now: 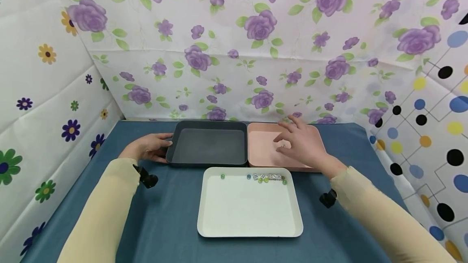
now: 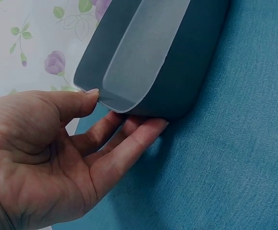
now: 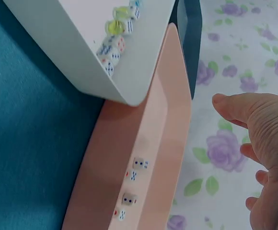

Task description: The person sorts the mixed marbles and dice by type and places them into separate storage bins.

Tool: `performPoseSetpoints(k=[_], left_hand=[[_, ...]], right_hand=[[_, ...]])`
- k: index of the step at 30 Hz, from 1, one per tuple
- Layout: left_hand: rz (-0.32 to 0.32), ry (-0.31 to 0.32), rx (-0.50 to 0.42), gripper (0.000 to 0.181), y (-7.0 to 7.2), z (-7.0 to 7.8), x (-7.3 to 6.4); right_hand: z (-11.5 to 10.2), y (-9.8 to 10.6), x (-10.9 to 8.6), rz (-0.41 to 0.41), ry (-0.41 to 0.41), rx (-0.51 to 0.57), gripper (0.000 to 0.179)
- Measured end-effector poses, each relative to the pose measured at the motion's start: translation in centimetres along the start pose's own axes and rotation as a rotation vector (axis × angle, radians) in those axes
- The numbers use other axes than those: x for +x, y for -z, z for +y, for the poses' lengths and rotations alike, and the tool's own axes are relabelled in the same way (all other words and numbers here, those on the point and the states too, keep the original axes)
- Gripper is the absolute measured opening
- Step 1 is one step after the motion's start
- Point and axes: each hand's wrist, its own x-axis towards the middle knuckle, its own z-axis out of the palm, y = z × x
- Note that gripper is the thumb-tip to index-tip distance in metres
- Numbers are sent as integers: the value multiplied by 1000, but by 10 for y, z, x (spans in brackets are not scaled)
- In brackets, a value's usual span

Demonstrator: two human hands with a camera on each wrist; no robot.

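My left hand [image 1: 151, 148] holds the left end of a dark grey tray [image 1: 208, 144]. In the left wrist view its thumb lies on the tray's rim [image 2: 122, 109], with the fingers against the wall from below. Over the pink tray [image 1: 260, 145] hovers my right hand [image 1: 301, 143], holding nothing, its fingers spread and slightly bent. Several white dice [image 3: 139, 163] lie on the pink tray's floor, partly hidden by that hand in the head view. Nearer to me is a white tray [image 1: 248, 214] with more dice [image 1: 274, 177] and small glass marbles [image 1: 260, 180] along its far side.
All three trays stand on a blue cloth-covered table [image 1: 164, 222], the grey and pink ones side by side at the back. A flowered curtain [image 1: 219, 52] rises behind them, with patterned sheets at left and right. Each wrist carries a small black camera mount [image 1: 148, 178].
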Motion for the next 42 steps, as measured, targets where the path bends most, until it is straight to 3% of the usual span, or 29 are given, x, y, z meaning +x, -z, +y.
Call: performPoseSetpoints(k=[10,23,42], left_hand=[[-1,0,-2,64,0,0,0],[7,-8,11,63,0,6,1],[5,3,0,62,-2,3,-3]], right_hand=[[-21,0,-11,-11,94,204,18],[-33,-8,-16,0,167,182,19],[-50,-17,-19,-34,234,175,17]])
